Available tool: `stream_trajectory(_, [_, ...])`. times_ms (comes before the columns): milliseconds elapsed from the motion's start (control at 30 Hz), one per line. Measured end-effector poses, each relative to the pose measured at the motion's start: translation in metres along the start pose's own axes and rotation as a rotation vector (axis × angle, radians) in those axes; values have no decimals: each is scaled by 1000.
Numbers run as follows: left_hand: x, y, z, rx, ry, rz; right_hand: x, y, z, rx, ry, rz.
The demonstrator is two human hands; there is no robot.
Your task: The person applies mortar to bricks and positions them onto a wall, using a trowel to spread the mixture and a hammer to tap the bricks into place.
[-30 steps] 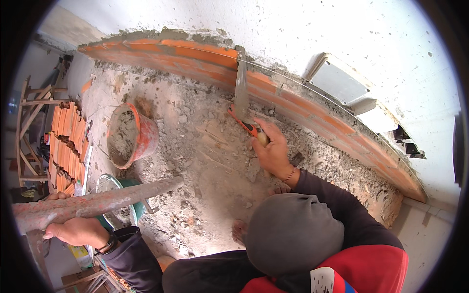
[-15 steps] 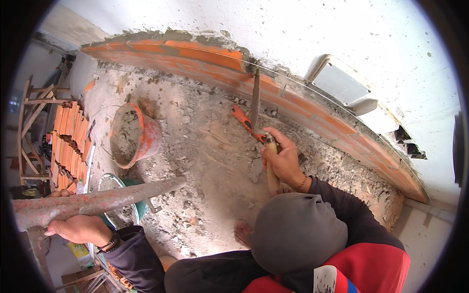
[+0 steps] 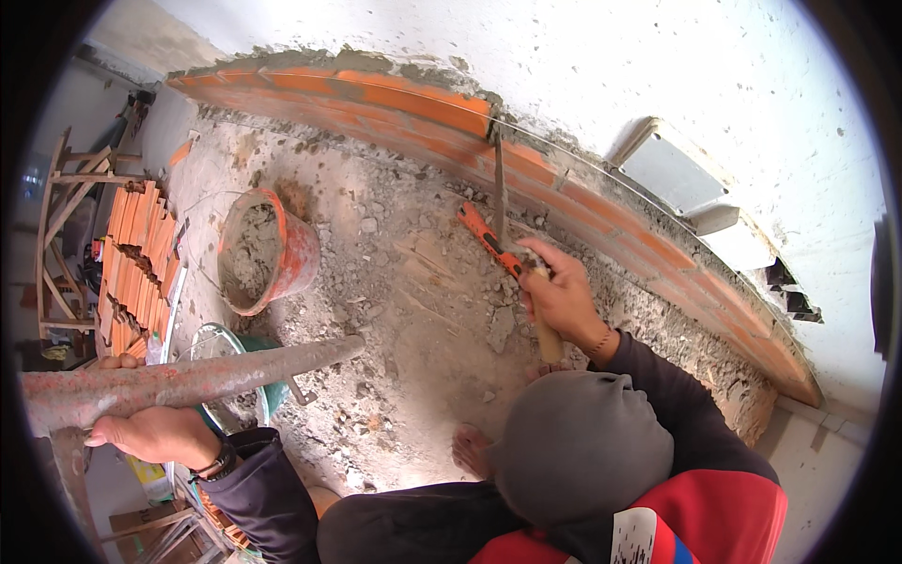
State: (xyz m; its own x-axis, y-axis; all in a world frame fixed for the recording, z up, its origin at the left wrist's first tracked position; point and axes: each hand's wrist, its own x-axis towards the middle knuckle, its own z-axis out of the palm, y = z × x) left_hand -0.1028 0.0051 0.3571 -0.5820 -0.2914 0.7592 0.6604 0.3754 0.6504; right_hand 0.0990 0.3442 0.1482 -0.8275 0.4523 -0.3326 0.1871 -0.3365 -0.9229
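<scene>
My right hand is wrapped round the wooden handle of a trowel, whose blade shows nearly edge-on. The blade's tip is at the grey mortar by the end of the last orange brick on the low brick wall. Beside the blade, an orange-and-black tool lies on the rubble, partly hidden by my hand. At the left, my left hand grips a thick, dusty red metal pole; its fingertips show above the pole and its thumb below.
An orange bucket of mortar stands on the rubble floor. Behind the pole is a green bucket. Stacked bricks and a wooden frame stand left. A taut string runs along the wall. A rounded grey cloth-covered form blocks the lower middle.
The trowel's tip has come closer to the brick's end, and my right hand has shifted slightly right and up in view. My left hand keeps its grip on the pole. The whole view has tilted a little.
</scene>
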Motion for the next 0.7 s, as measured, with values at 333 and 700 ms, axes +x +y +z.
stream_trajectory(333, [-4, 9, 15, 10, 61, 87, 21, -29, 38, -637, -446, -391])
stream_trajectory(700, [-7, 20, 17, 29, 4, 80, 113, -47, 224, -1291, -716, -958])
